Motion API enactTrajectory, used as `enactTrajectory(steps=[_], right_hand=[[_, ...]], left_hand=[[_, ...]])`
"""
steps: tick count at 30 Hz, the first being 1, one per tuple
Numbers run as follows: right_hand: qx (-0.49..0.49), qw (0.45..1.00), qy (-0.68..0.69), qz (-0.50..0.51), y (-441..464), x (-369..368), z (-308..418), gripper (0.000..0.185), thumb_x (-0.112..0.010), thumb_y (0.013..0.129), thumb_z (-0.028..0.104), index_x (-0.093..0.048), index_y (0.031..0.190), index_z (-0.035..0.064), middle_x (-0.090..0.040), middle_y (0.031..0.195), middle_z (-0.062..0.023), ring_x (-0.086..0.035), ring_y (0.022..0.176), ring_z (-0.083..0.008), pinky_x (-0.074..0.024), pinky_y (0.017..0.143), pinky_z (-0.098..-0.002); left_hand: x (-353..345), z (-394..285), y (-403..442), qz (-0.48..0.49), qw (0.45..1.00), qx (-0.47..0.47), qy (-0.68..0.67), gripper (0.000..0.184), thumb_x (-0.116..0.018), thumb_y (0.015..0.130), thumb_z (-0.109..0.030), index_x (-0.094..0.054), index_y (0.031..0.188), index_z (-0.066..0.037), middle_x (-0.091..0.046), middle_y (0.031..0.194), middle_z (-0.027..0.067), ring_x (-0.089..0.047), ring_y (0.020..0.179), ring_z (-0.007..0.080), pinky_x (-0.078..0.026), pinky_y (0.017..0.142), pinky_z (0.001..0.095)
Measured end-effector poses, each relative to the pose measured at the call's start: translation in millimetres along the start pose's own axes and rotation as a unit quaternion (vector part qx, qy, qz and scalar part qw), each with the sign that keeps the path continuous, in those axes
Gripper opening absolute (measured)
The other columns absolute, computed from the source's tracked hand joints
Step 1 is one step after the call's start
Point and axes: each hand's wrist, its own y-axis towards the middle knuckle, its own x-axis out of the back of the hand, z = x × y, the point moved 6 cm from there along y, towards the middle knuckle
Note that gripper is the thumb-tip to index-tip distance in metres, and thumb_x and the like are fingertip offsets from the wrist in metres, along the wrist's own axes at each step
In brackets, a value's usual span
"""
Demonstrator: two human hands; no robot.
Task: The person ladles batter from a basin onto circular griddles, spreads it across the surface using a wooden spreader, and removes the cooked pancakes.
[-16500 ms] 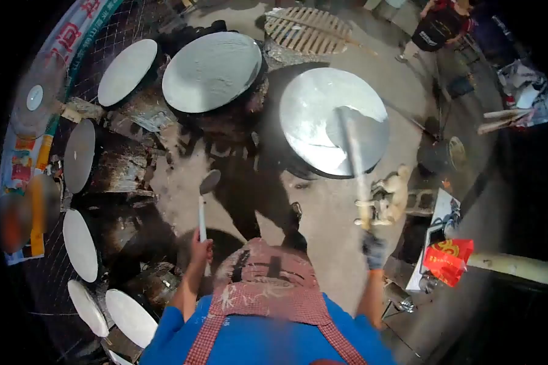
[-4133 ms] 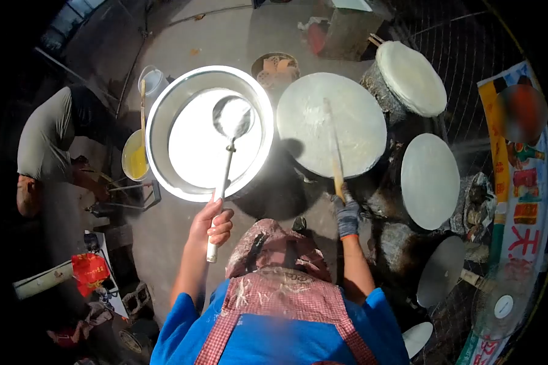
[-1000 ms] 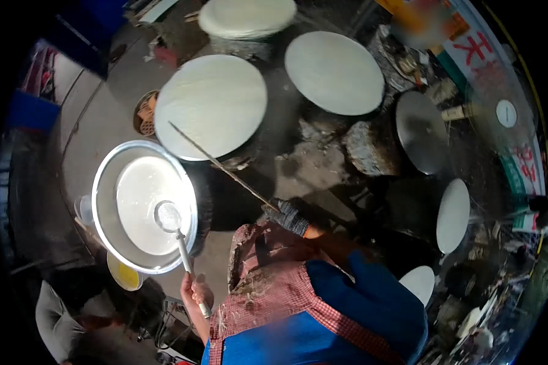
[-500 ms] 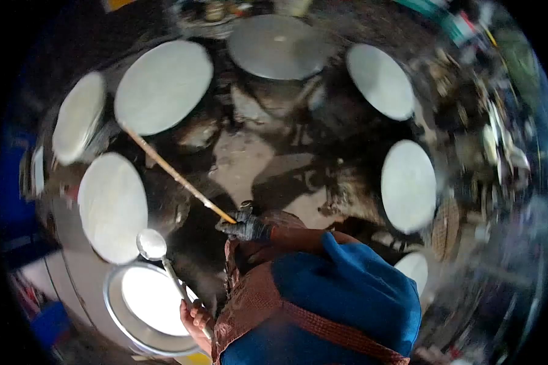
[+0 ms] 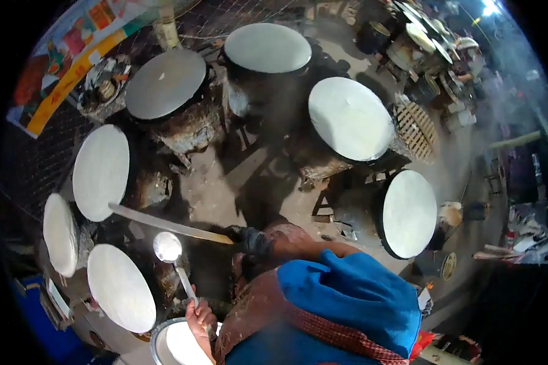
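My left hand [image 5: 201, 319], bare, is closed round the handle of a metal ladle [image 5: 167, 247]. White stuff shows in the ladle's bowl, held beyond a metal basin [image 5: 156, 342] of white liquid that is partly hidden by my hand and apron. In a dark glove, my right hand [image 5: 252, 241] grips a long flat wooden stick [image 5: 170, 229]. Its far tip reaches left to the edge of a round griddle [image 5: 101, 173] covered in a white layer; whether they touch, I cannot tell. Nearest the ladle is another white-covered griddle [image 5: 122, 289].
More round griddles stand on stoves in a ring: one with a greyish surface [image 5: 166, 84], and white ones at the back [image 5: 268, 47], right [image 5: 351, 118] and far right [image 5: 410, 213]. A slatted woven rack [image 5: 416, 129] sits beside one. Steam hangs at right.
My view has swung to the right, so the griddles and basin appear shifted. The ladle is now farther from the basin. The stick lies flatter across the view, still in my right hand.
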Motion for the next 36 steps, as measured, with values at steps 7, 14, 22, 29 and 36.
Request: enactTrajectory(steps=[7, 14, 22, 29, 36], right_hand=[[0.062, 0.990, -0.011, -0.125, 16.3, 63.1, 70.6, 0.025, -0.065, 0.075, 0.020, -0.058, 0.096, 0.0078, -0.057, 0.076, 0.0003, -0.048, 0.060, -0.0059, -0.0414, 0.052, -0.0232], [0.130, 0.955, -0.016, -0.265, -54.8, 238.9, 43.5, 0.031, -0.062, 0.076, 0.023, -0.056, 0.100, 0.0053, -0.058, 0.074, -0.0029, -0.050, 0.062, -0.0082, -0.0428, 0.051, -0.0251], [0.274, 0.764, -0.128, -0.570, -180.4, 347.4, 34.0, 0.044, -0.051, 0.082, 0.004, -0.041, 0.125, 0.0079, -0.057, 0.089, -0.0015, -0.048, 0.063, -0.0062, -0.0420, 0.056, -0.0205], [0.145, 0.791, 0.146, -0.576, -183.2, 375.5, 23.6, 0.039, -0.058, 0.077, 0.009, -0.052, 0.116, 0.0122, -0.052, 0.072, 0.0026, -0.042, 0.052, -0.0046, -0.0368, 0.041, -0.0204], [0.144, 0.782, 0.046, -0.605, -149.3, 372.5, 11.2, 0.035, -0.060, 0.075, 0.012, -0.056, 0.110, 0.0125, -0.058, 0.075, 0.0002, -0.049, 0.057, -0.0090, -0.0391, 0.048, -0.0265]], left_hand=[[-45.4, 20.2, 64.3, -0.055, 0.986, 0.043, 0.154, 0.028, -0.040, 0.087, -0.021, -0.046, 0.115, -0.021, -0.033, 0.055, -0.0009, -0.029, 0.038, 0.0081, -0.027, 0.033, 0.0220], [-134.7, 77.9, 182.2, -0.117, 0.917, 0.105, 0.366, 0.025, -0.046, 0.084, -0.027, -0.039, 0.064, -0.013, -0.030, 0.048, -0.0023, -0.028, 0.035, 0.0071, -0.022, 0.030, 0.0201], [-254.7, 259.7, 368.0, 0.030, 0.843, 0.196, 0.501, 0.014, -0.042, 0.086, -0.012, -0.034, 0.097, -0.018, -0.035, 0.057, -0.0001, -0.031, 0.037, 0.0072, -0.025, 0.030, 0.0192], [-276.6, 383.2, 467.2, 0.026, 0.786, 0.132, 0.604, 0.034, -0.044, 0.079, -0.001, -0.030, 0.107, -0.016, -0.035, 0.062, 0.0030, -0.031, 0.040, 0.0088, -0.028, 0.032, 0.0233], [-262.4, 373.8, 467.7, 0.055, 0.760, 0.072, 0.644, 0.037, -0.044, 0.076, 0.000, -0.030, 0.106, -0.015, -0.036, 0.060, 0.0034, -0.033, 0.038, 0.0098, -0.030, 0.031, 0.0256]])
